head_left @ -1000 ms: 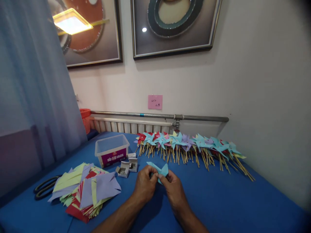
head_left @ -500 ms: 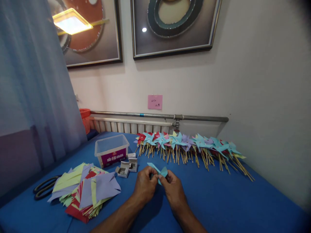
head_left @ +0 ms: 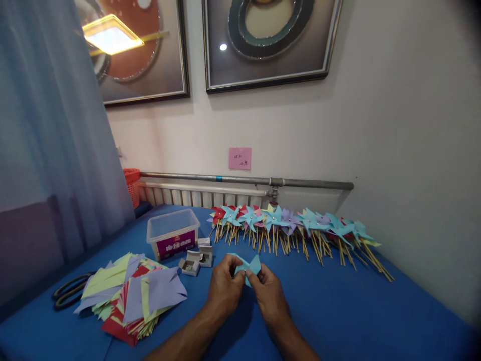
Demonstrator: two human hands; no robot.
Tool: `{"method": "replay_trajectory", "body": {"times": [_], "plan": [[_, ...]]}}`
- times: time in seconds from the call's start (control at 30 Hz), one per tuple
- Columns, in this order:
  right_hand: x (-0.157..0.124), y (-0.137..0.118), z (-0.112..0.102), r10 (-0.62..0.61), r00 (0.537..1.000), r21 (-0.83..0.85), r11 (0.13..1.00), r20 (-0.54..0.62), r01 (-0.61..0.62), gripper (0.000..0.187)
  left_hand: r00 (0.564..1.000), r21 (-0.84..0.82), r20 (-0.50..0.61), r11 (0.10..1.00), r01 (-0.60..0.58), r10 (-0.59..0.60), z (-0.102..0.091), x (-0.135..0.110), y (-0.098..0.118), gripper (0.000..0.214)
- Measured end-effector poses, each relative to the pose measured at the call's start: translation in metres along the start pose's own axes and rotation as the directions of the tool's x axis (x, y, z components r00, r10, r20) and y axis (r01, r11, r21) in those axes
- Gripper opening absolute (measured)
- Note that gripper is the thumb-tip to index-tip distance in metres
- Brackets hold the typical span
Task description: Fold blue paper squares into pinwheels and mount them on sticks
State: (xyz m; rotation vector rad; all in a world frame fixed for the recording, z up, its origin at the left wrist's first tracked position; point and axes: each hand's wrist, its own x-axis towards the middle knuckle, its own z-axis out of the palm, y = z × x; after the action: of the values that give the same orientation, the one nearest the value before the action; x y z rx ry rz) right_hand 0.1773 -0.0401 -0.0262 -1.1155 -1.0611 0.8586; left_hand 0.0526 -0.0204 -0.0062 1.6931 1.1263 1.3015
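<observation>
Between my two hands is a light blue paper pinwheel (head_left: pixel 247 264), its blades folded up and partly covered by my fingers. My left hand (head_left: pixel 224 286) pinches it from the left, thumb near the centre. From the right, my right hand (head_left: pixel 271 296) grips it with thumb and fingers closed. A small shiny spot shows at the centre between the thumbs, perhaps a pin head. Just left of my hands stand small open white boxes (head_left: pixel 191 262); what lies in them is too small to name.
A pile of slit coloured paper squares (head_left: pixel 154 293) lies at the left beside black-handled scissors (head_left: pixel 71 291). Behind it stands a clear plastic tub (head_left: pixel 173 223) with a purple label. A row of finished pinwheels (head_left: pixel 289 220) on sticks runs along the back. The blue tabletop (head_left: pixel 345 316) meets the wall.
The light blue blades have been gathered and pressed toward the centre, and a shiny spot now shows there. Both hands stay almost in place.
</observation>
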Motion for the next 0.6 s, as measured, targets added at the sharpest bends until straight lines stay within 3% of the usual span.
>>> {"method": "replay_trajectory", "body": {"times": [0.17,0.43,0.6], "plan": [[0.000,-0.003,0.000,0.045,0.997,0.113,0.992,0.071,-0.053,0.030,1.000,0.001,0.006,1.000,-0.010,0.010,-0.001,0.000,-0.001,0.010],[0.000,-0.002,-0.005,0.102,0.994,0.159,0.981,0.040,-0.107,0.034,1.000,-0.018,0.006,0.999,-0.029,0.029,-0.005,-0.002,0.005,0.002],[-0.001,-0.006,-0.005,0.145,0.989,0.250,0.957,0.036,-0.149,0.038,0.993,-0.139,-0.069,0.987,0.081,-0.091,-0.015,0.009,0.003,0.013]]}}
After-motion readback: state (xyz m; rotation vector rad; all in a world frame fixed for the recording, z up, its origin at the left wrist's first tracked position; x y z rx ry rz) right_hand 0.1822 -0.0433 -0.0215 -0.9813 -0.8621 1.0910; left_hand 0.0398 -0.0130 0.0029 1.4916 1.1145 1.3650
